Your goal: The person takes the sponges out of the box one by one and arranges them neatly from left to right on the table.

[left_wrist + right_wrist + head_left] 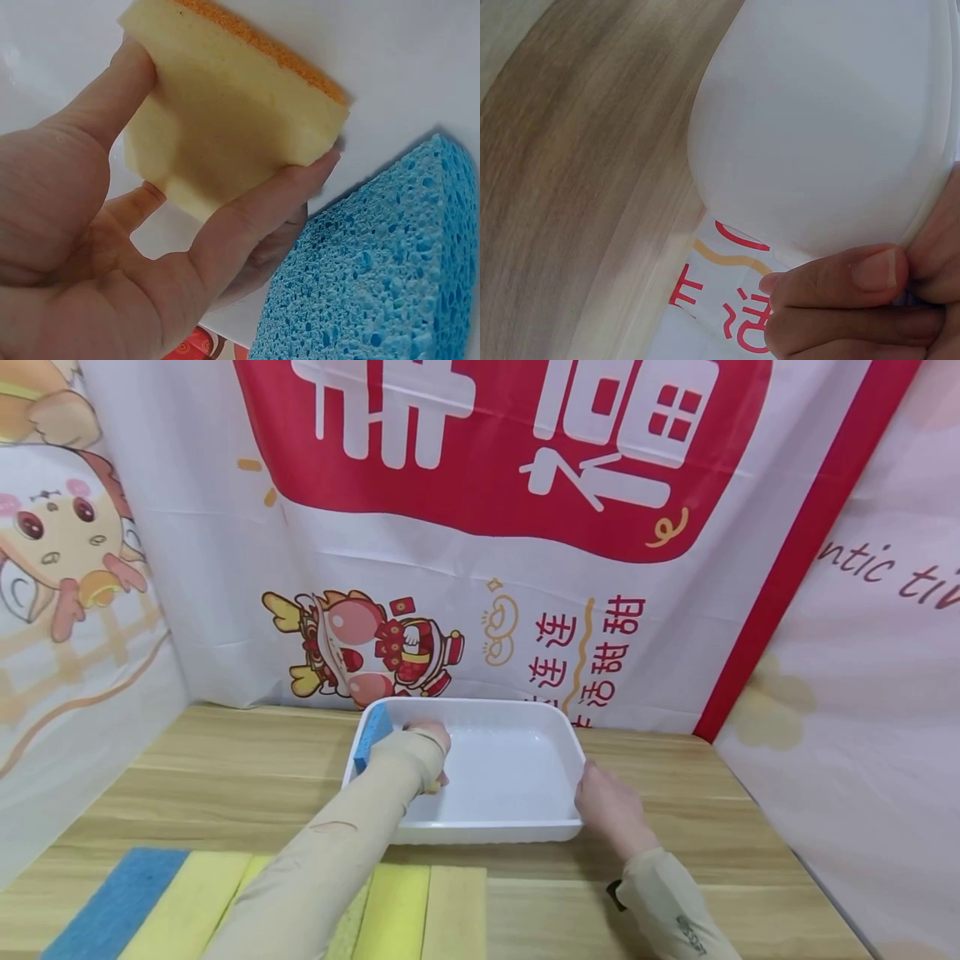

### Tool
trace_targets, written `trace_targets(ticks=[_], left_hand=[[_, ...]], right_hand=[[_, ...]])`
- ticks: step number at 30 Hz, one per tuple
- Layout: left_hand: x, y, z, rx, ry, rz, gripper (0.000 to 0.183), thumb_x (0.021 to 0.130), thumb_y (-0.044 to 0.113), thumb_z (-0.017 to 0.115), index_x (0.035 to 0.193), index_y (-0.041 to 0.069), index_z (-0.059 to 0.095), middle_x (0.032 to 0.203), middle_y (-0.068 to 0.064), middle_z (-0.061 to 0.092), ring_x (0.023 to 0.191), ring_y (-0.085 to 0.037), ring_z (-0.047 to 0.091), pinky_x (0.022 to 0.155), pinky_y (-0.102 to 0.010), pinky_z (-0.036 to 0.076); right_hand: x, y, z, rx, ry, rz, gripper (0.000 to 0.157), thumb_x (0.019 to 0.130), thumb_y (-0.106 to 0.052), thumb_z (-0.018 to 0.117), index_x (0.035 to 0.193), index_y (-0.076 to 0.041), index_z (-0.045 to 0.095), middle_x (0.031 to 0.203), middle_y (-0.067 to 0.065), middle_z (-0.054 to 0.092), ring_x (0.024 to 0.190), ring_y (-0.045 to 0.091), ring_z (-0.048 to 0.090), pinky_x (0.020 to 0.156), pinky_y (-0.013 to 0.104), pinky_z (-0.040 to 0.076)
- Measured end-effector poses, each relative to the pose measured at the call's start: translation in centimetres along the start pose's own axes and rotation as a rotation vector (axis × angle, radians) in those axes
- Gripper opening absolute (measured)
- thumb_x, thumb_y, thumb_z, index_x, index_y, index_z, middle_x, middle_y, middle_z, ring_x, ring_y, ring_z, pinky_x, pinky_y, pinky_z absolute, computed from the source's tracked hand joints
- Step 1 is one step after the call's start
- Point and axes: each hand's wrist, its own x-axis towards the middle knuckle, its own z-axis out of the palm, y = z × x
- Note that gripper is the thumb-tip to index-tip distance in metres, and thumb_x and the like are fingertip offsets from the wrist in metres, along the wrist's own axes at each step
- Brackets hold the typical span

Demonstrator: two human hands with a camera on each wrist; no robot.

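Inside a white rectangular tray (510, 777) my left hand (427, 735) holds a pale yellow sponge (225, 112) with a thin orange layer, its fingers and thumb around the sponge's edges. Most of that sponge is hidden behind the hand and sleeve in the head view. A blue porous sponge (373, 735) stands on edge against the tray's left wall, right beside the left hand. My right hand (611, 806) grips the tray's right rim; in the right wrist view its curled fingers (840, 277) are at the rim.
A row of sponges lies at the table's near edge: a blue one (123, 893) at the left, then several yellow ones (453, 910), partly covered by the left sleeve. The tray stands on a wood-grain table (255, 777), close to a printed cloth (480, 560) at the back.
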Motion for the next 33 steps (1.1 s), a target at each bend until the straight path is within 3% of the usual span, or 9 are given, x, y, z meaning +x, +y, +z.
trace_targets(ticks=[6, 9, 13, 16, 18, 21, 26, 29, 33], left_hand=[[-0.1, 0.1, -0.2, -0.019, -0.017, -0.038, 0.038, 0.076, 0.03, 0.085, 0.09, 0.007, 0.059, 0.103, -0.014, 0.056, 0.095, -0.03, 0.049, 0.093, -0.048, 0.045], [0.8, 0.0, 0.1, -0.012, -0.036, -0.06, 0.039, 0.075, 0.032, 0.086, 0.091, 0.007, 0.06, 0.105, -0.013, 0.057, 0.096, -0.03, 0.05, 0.093, -0.048, 0.045], [5.1, -1.3, 2.9, 0.008, -0.052, -0.094, 0.052, 0.065, 0.042, 0.091, 0.095, 0.009, 0.063, 0.104, -0.011, 0.059, 0.096, -0.03, 0.05, 0.091, -0.05, 0.046], [8.7, -2.2, 5.1, -0.058, -0.092, -0.183, 0.062, 0.052, 0.048, 0.095, 0.093, 0.013, 0.065, 0.1, -0.008, 0.06, 0.094, -0.029, 0.05, 0.088, -0.054, 0.044], [10.2, -2.6, 5.9, -0.142, -0.126, -0.258, 0.065, 0.047, 0.048, 0.097, 0.093, 0.014, 0.067, 0.102, -0.008, 0.06, 0.096, -0.03, 0.049, 0.09, -0.057, 0.042], [8.7, -2.4, 4.5, -0.263, -0.163, -0.326, 0.06, 0.05, 0.041, 0.098, 0.093, 0.012, 0.068, 0.103, -0.009, 0.06, 0.098, -0.029, 0.05, 0.092, -0.053, 0.042], [3.3, -1.8, 0.6, -0.398, -0.194, -0.299, 0.052, 0.068, 0.039, 0.088, 0.106, 0.013, 0.065, 0.105, -0.008, 0.058, 0.101, -0.027, 0.048, 0.093, -0.046, 0.043], [2.7, -2.0, 0.2, -0.455, -0.209, -0.278, 0.066, 0.071, 0.041, 0.085, 0.126, 0.015, 0.058, 0.123, -0.01, 0.055, 0.111, -0.029, 0.044, 0.099, -0.048, 0.04], [2.2, -2.1, -0.4, -0.506, -0.199, -0.2, 0.087, 0.075, 0.035, 0.084, 0.148, 0.013, 0.042, 0.149, -0.013, 0.04, 0.13, -0.031, 0.037, 0.108, -0.049, 0.031]], right_hand=[[-0.2, -0.1, -0.1, 0.004, -0.011, 0.006, 0.027, 0.095, -0.009, 0.045, 0.11, 0.009, 0.058, 0.079, 0.017, 0.06, 0.064, 0.027, 0.056, 0.053, 0.048, 0.05], [-0.2, -0.1, -0.1, 0.003, -0.006, 0.003, 0.027, 0.095, -0.009, 0.044, 0.111, 0.009, 0.057, 0.079, 0.018, 0.06, 0.065, 0.028, 0.058, 0.053, 0.049, 0.051], [-0.2, -0.1, -0.1, 0.002, 0.008, -0.005, 0.026, 0.095, -0.009, 0.044, 0.108, 0.008, 0.057, 0.078, 0.019, 0.06, 0.066, 0.03, 0.06, 0.053, 0.05, 0.051], [-0.3, 0.1, 0.0, 0.007, 0.006, -0.001, 0.025, 0.094, -0.008, 0.045, 0.108, 0.009, 0.057, 0.079, 0.019, 0.06, 0.067, 0.03, 0.06, 0.053, 0.05, 0.051], [-0.3, 0.1, 0.1, 0.015, -0.002, 0.007, 0.026, 0.094, -0.008, 0.045, 0.109, 0.009, 0.057, 0.08, 0.019, 0.06, 0.067, 0.029, 0.059, 0.053, 0.049, 0.051], [-0.4, 0.2, 0.2, 0.027, -0.012, 0.007, 0.024, 0.093, -0.008, 0.046, 0.107, 0.009, 0.058, 0.078, 0.018, 0.06, 0.066, 0.028, 0.058, 0.053, 0.048, 0.051], [-0.2, 0.2, 0.1, 0.027, -0.009, -0.007, 0.025, 0.094, -0.008, 0.045, 0.108, 0.009, 0.057, 0.077, 0.018, 0.059, 0.065, 0.029, 0.058, 0.052, 0.049, 0.051], [-0.2, 0.2, -0.1, 0.023, -0.003, -0.012, 0.024, 0.094, -0.008, 0.045, 0.107, 0.009, 0.057, 0.076, 0.019, 0.059, 0.065, 0.03, 0.059, 0.052, 0.049, 0.051], [-0.3, 0.1, -0.3, 0.021, -0.002, -0.015, 0.022, 0.094, -0.008, 0.045, 0.104, 0.008, 0.057, 0.075, 0.018, 0.058, 0.064, 0.03, 0.059, 0.052, 0.049, 0.051]])
